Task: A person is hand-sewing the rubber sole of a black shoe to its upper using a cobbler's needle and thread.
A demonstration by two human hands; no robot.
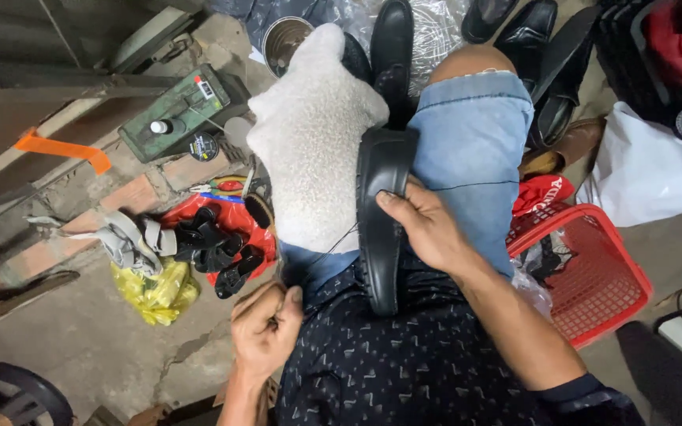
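1. While the person sits with a fluffy white cloth (309, 134) over one knee, a black shoe (380, 221) lies on the lap, sole side up, between the knees.
2. The right hand (428, 229) presses on the shoe's sole, its grip clamped over the edge to keep it steady.
3. The left hand (266, 327) is closed tight, pinching a thin dark thread (333, 244) that runs up to the shoe.
4. A red basket (593, 276) sits on the floor by the right leg, and black sandals (215, 248) lie on the floor near the left knee.
5. If the thread is tugged too hard, I think it could snap, or the shoe could slide off the lap.
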